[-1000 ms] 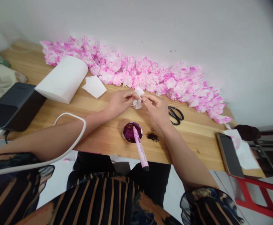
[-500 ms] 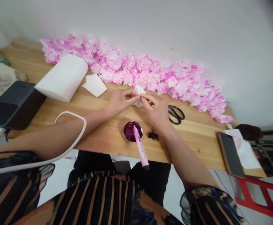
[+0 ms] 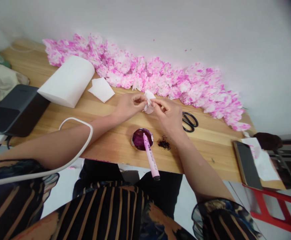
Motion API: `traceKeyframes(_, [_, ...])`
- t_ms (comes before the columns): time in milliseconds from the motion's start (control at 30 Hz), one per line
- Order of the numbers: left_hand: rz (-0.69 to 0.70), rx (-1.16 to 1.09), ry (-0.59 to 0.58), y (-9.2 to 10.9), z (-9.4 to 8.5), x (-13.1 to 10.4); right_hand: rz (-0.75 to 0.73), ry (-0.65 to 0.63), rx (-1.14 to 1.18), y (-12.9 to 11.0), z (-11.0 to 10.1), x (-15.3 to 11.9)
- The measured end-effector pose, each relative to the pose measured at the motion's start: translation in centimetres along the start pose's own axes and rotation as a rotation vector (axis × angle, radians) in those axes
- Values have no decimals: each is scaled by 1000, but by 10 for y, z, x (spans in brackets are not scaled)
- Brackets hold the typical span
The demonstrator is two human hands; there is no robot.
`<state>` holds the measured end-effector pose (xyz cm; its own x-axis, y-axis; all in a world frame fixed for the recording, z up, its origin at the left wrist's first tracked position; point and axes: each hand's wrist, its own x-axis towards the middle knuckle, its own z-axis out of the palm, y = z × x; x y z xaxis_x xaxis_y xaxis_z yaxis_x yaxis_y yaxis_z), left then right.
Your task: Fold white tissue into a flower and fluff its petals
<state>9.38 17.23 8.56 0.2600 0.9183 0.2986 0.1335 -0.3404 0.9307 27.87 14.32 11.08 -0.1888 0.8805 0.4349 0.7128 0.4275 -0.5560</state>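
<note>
A small crumpled white tissue (image 3: 149, 96) is pinched between both hands above the table. My left hand (image 3: 130, 107) holds its left side between thumb and fingers. With thumb and forefinger, my right hand (image 3: 169, 113) grips the right side. Just behind the hands runs a long row of pink and white paper flowers (image 3: 157, 71). Nearer me, a pink marker (image 3: 150, 158) leans across a round dish of dark purple liquid (image 3: 137, 138). A little heap of black ties (image 3: 164, 143) lies beside the dish, and black-handled scissors (image 3: 190, 121) are partly hidden behind my right hand.
On the left are a white tissue stack (image 3: 69, 81), a folded tissue (image 3: 101, 90) and a dark box (image 3: 15, 111). A white cable (image 3: 85, 146) loops over my left forearm. A phone (image 3: 247, 165) lies at the right edge, above a red stool (image 3: 272, 206).
My right hand has shifted slightly right, away from my left hand, leaving a bit more tissue visible between them. The view has moved slightly.
</note>
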Motion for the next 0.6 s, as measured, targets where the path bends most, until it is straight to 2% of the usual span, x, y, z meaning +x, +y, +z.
traceKeyframes(600, [-9,61,12,3,1,-2,-14,-2,-56,-2,0,0])
